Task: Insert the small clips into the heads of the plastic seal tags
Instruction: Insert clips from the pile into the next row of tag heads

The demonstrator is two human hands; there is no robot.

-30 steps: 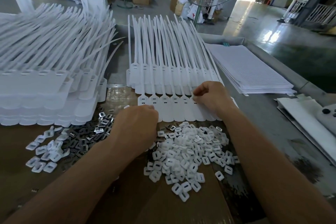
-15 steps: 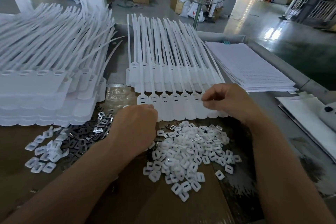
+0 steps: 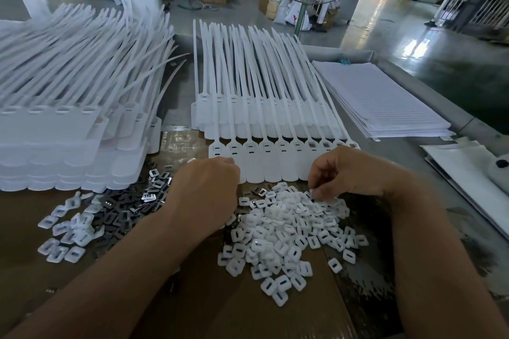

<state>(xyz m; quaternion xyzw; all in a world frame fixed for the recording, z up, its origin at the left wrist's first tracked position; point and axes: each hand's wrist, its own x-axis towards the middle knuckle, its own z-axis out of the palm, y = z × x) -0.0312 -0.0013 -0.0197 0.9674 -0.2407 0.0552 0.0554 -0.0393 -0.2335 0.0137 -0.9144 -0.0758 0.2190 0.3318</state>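
Clips piled under my right hand, fingers pinching one, tag heads just beyond in left-right row; left hand grip hidden.

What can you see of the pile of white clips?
The pile of white clips is a loose heap of small squarish plastic pieces, each with a dark slot. It lies on brown cardboard, in front of the row of seal tags. The right hand touches its far edge with its fingertips; the left hand covers its left edge.
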